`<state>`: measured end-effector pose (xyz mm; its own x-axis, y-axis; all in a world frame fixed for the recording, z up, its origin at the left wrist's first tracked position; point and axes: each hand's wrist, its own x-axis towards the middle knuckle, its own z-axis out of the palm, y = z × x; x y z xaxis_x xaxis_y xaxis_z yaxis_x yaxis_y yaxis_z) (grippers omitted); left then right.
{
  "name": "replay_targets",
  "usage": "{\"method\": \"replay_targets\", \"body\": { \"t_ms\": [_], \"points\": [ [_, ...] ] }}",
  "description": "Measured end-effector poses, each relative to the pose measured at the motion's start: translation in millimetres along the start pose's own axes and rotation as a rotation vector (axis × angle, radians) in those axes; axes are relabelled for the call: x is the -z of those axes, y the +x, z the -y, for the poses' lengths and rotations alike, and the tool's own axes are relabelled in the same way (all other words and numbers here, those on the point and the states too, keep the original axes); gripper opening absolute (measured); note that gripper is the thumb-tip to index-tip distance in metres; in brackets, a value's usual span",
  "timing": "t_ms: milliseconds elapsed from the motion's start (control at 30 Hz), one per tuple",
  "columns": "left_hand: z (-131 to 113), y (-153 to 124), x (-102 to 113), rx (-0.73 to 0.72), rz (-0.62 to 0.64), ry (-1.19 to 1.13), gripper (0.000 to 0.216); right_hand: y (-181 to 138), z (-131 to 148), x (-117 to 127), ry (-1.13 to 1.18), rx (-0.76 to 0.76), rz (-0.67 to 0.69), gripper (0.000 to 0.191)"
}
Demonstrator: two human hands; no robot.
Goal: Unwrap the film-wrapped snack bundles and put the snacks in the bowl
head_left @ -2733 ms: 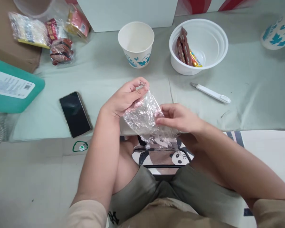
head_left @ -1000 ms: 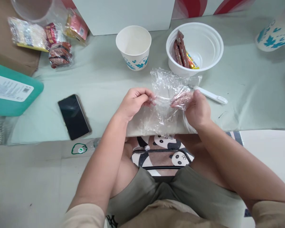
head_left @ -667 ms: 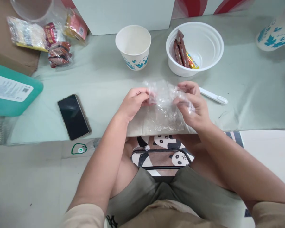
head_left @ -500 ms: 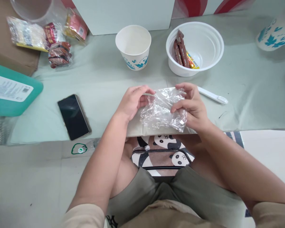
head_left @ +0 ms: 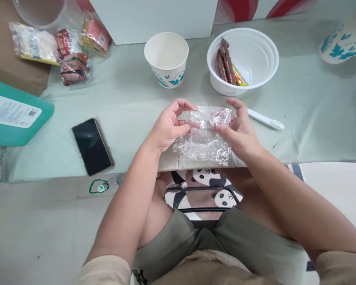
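Observation:
A crinkled clear plastic bag (head_left: 204, 142) is stretched between my two hands near the table's front edge. My left hand (head_left: 173, 124) pinches its left side, with thumb and fingers on the film. On the other side my right hand (head_left: 239, 128) grips the bag's upper right part, thumb in front and some fingers behind the film. Just right of that hand lies a white plastic stick-like tool (head_left: 265, 118), its left end hidden behind the hand. Beyond the hands stand a paper cup (head_left: 166, 59) with blue leaf prints and a white bowl (head_left: 264, 75) holding several brown sachets (head_left: 227, 65).
A black phone (head_left: 92, 146) lies at left, beside a green bottle (head_left: 20, 113) on its side. Wrapped snacks (head_left: 74, 68) sit at the back left near a cardboard box (head_left: 6, 59). Another printed cup (head_left: 341, 43) is at the far right. A white box (head_left: 157, 18) stands behind.
My left thumb has come down onto the bag, and the right fingers have shifted along its top. The film is now spread flatter and more upright-edged between my hands.

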<state>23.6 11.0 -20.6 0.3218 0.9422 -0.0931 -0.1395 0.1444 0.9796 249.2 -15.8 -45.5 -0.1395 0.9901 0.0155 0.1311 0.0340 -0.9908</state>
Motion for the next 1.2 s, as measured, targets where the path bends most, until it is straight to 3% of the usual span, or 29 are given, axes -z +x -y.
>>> {"method": "replay_targets", "body": {
  "t_ms": [100,200,300,433,567,667,767,867,933,1200],
  "points": [
    [2,3,5,-0.032,-0.071,0.043,0.047,-4,15,-5,0.105,-0.129,0.003,0.054],
    [5,6,10,-0.029,-0.155,0.072,0.044,-3,20,-4,0.108,-0.100,-0.077,0.039],
    [7,7,10,-0.015,-0.169,0.101,0.041,-2,19,-4,0.048,-0.060,-0.088,0.038],
    [10,8,1,-0.005,-0.169,0.212,0.059,-4,19,-6,0.004,-0.045,-0.032,0.042],
    [5,11,-3,0.037,-0.294,0.205,0.017,-4,20,-6,0.007,-0.035,-0.038,0.041],
    [-1,11,-1,0.033,-0.371,0.155,0.012,-3,20,-5,0.017,-0.045,-0.045,0.040],
    [-3,9,0,0.010,-0.355,0.102,0.008,-4,22,-6,0.021,-0.055,-0.041,0.040],
    [-1,6,0,-0.020,-0.257,0.111,0.029,-6,25,-8,0.026,-0.067,-0.022,0.042],
    [2,6,0,-0.046,-0.205,0.158,0.025,-6,26,-9,0.015,-0.081,-0.005,0.041],
    [3,8,5,-0.082,-0.275,0.142,0.019,-5,23,-8,0.018,-0.075,-0.037,0.039]
  ]
}}
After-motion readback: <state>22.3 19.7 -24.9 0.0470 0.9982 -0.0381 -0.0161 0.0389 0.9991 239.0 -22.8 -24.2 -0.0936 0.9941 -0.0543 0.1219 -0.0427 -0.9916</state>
